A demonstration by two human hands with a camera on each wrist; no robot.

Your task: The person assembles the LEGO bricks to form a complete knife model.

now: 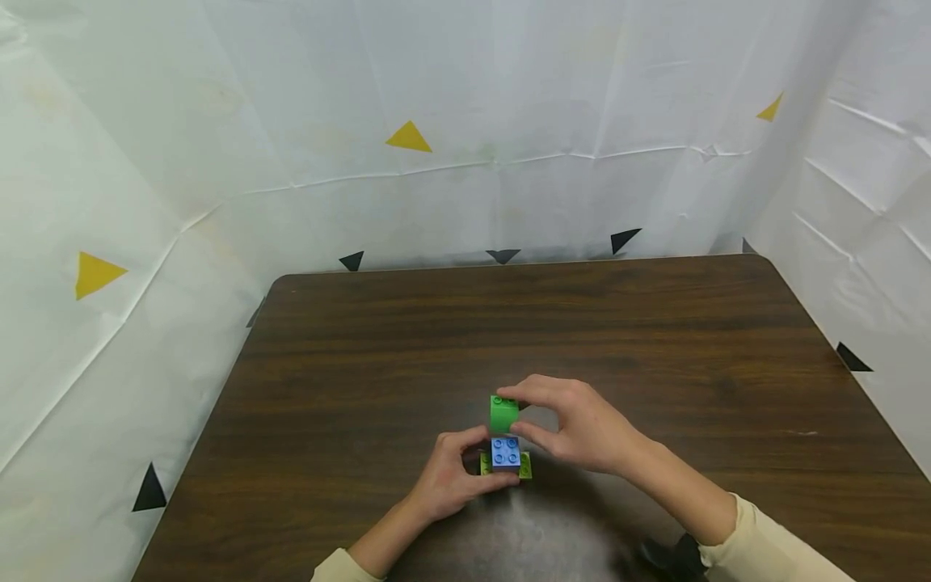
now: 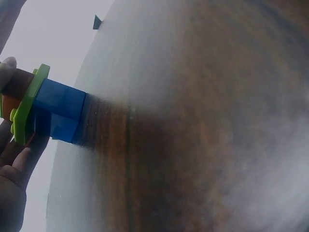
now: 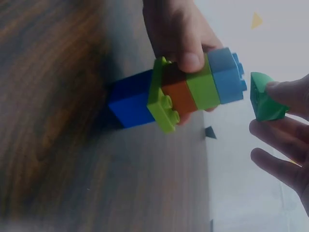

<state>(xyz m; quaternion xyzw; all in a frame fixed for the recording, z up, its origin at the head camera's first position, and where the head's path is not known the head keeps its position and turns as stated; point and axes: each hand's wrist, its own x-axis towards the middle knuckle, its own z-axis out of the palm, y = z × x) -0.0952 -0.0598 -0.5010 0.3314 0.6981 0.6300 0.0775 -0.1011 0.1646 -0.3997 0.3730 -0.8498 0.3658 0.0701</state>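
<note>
A stack of toy building bricks stands on the dark wooden table. From the bottom, the right wrist view shows a dark blue base (image 3: 133,99), a wider lime plate (image 3: 157,99), an orange brick (image 3: 178,89), a lime brick (image 3: 203,87) and a light blue brick (image 3: 225,79) with bare studs. My left hand (image 1: 449,478) grips the stack's upper part between thumb and fingers. Just above the light blue top, apart from it, my right hand (image 1: 582,422) pinches a green brick (image 1: 503,415) with one curved face.
The brown table (image 1: 378,347) spreads around both hands. White sheeting (image 1: 509,89) with yellow and black triangles hangs behind and at the sides. A dark object (image 1: 676,556), its kind unclear, shows by the right sleeve.
</note>
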